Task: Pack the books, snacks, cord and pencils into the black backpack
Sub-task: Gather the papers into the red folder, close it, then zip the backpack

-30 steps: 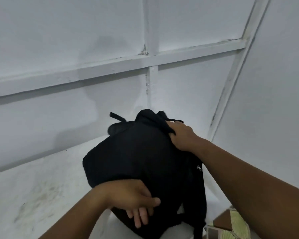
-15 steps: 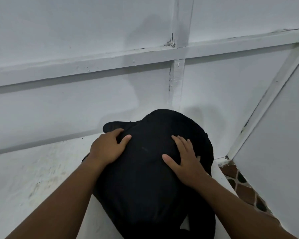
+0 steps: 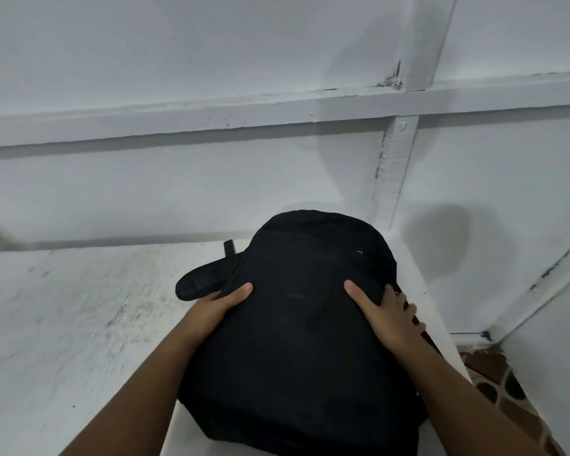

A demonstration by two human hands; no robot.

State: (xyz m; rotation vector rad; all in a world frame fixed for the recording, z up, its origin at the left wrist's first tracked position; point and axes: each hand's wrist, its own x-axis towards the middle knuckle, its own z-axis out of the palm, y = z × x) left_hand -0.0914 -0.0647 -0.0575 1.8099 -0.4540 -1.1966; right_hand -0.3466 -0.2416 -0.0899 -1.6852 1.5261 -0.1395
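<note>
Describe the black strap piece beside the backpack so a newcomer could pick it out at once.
Start at the white tabletop below the white panelled wall. The black backpack lies on it, a hand on each side. The padded shoulder strap is the rounded black flap poking out just beyond the left hand.

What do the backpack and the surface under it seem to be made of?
Backpack: looks like matte black woven fabric, soft; it bulges and shows no shine. Surface: hard and painted white, perhaps wood or concrete; scuffed, with dirty grey marks.
</note>
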